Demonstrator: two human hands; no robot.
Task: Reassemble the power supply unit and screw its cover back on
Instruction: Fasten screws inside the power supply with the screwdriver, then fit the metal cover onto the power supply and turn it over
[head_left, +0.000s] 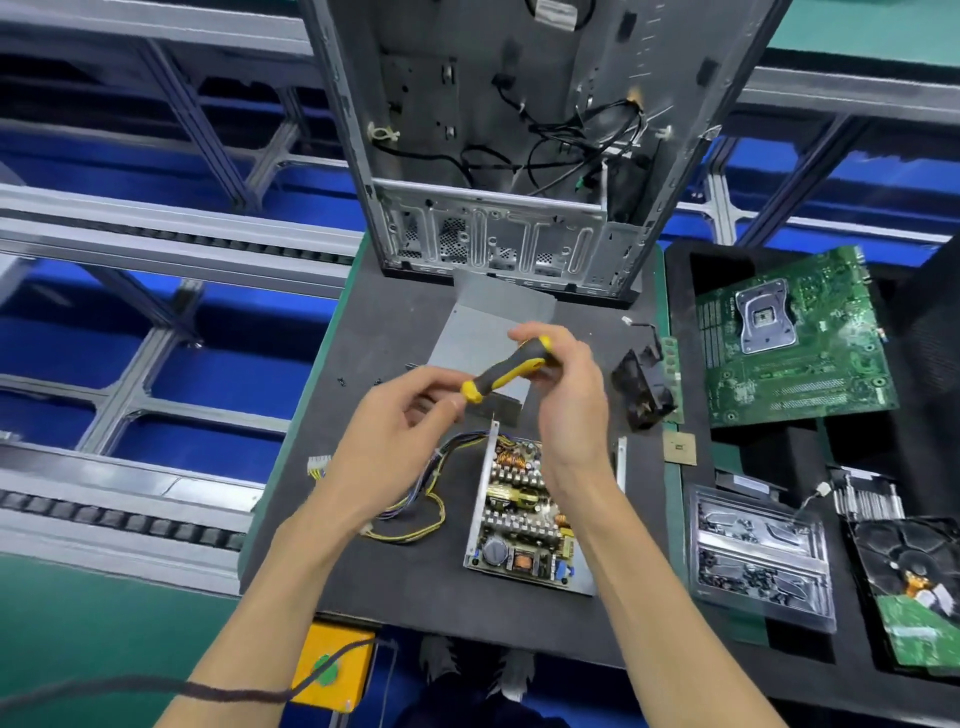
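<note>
The open power supply unit (524, 514) lies on the dark mat, its circuit board, coils and capacitors exposed, with a bundle of coloured wires (415, 499) trailing to its left. Its grey metal cover (478, 332) rests farther back, partly behind my hands. My right hand (566, 395) grips the handle of a yellow-and-black screwdriver (506, 371) held above the unit. My left hand (400, 415) pinches near the screwdriver's tip end; the tip and anything on it are hidden by my fingers.
An empty computer case (509, 156) stands upright at the back of the mat. A black fan (641, 389), a green motherboard (795, 343), a clear screw tray (758, 556) and a hard drive (914, 587) lie to the right. A conveyor frame runs along the left.
</note>
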